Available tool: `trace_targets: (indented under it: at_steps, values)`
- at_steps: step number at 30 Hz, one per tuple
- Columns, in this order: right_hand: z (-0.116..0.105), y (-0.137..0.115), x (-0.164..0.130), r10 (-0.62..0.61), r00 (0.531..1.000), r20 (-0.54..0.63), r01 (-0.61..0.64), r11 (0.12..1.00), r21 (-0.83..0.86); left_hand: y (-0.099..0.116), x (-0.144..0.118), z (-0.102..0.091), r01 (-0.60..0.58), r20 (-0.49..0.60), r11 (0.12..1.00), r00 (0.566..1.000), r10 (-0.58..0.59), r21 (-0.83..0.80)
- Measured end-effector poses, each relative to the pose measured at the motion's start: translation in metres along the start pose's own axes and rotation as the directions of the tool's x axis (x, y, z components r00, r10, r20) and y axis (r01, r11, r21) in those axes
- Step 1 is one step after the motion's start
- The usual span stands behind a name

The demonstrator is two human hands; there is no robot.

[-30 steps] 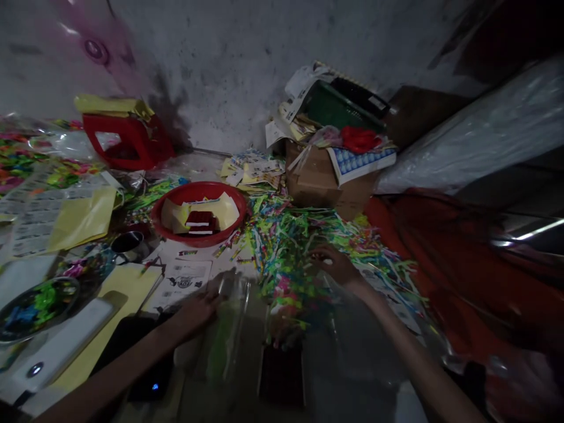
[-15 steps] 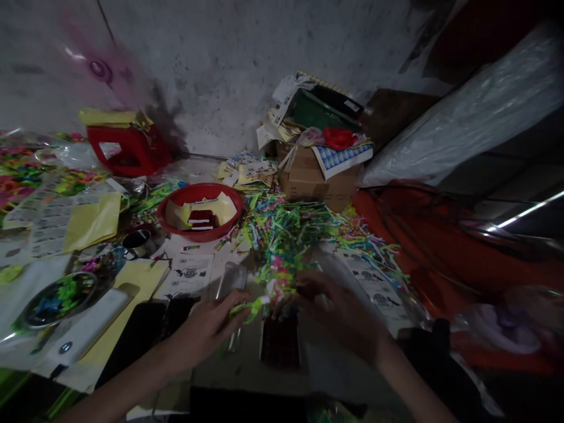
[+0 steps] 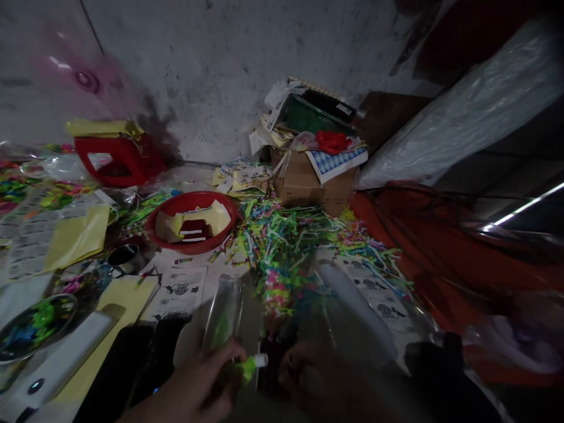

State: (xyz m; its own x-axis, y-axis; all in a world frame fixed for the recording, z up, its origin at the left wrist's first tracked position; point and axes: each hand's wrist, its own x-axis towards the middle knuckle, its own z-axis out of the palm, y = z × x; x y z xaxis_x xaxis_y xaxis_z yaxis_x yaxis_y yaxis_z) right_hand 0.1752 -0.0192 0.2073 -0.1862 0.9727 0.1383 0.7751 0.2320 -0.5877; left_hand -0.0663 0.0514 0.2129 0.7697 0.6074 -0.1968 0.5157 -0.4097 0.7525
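Note:
My left hand (image 3: 209, 379) is closed on a small yellow-green plastic piece with a white end (image 3: 254, 364), pinched between thumb and fingers. My right hand (image 3: 319, 376), dark and blurred, has its fingers curled in; anything inside them is hidden. Between the two hands lies a dark red block (image 3: 274, 365), partly in shadow. Just beyond it, a loose pile of small coloured plastic pieces (image 3: 278, 288), pink, green and yellow, spreads back over the table. Clear plastic bags (image 3: 224, 305) lie past my left hand, and a clear plastic sheet (image 3: 352, 311) lies past my right.
Farther back stand a red basin (image 3: 194, 247) holding cards and dark red blocks, a cardboard box (image 3: 304, 185) and a red stool (image 3: 118, 161). At left are a metal bowl (image 3: 37, 323), a cup (image 3: 124, 260) and a white device (image 3: 70, 358). Plastic wrap (image 3: 462, 111) leans at right.
Both hands have come nearer to me, the left still gripping the yellow-green piece. My right hand has drawn back from the coloured pile, and its fingers are curled. The view has shifted slightly.

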Motion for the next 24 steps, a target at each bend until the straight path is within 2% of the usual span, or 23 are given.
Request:
trace_targets:
  at_steps: [4,10,12,15,17,24]
  values:
    - [0.012,0.020,0.005,-0.017,0.999,-0.041,0.017,1.000,0.010,-0.005,0.018,-0.005,0.015,0.081,0.999,0.997,-0.011,-0.048]
    - [0.026,0.038,0.020,-0.006,0.997,-0.080,0.007,1.000,0.014,0.000,0.045,-0.013,0.077,0.022,0.995,0.997,-0.076,-0.066]
    - [0.030,0.039,0.024,-0.017,0.989,-0.146,0.015,1.000,-0.018,0.001,0.052,-0.014,0.042,0.026,0.994,0.999,-0.039,-0.103]
    - [0.031,0.036,0.030,-0.125,0.963,-0.239,0.118,0.992,-0.046,0.001,0.058,-0.013,-0.036,-0.006,0.990,0.999,0.036,-0.136]
    - [0.028,0.033,0.032,-0.173,0.956,-0.236,0.168,0.985,-0.042,0.000,0.059,-0.012,-0.068,-0.042,0.991,0.997,0.064,-0.118]
    - [0.022,0.024,0.029,-0.043,0.988,-0.151,0.050,0.998,0.041,0.004,0.052,-0.016,-0.198,-0.176,0.979,0.963,0.203,0.045]
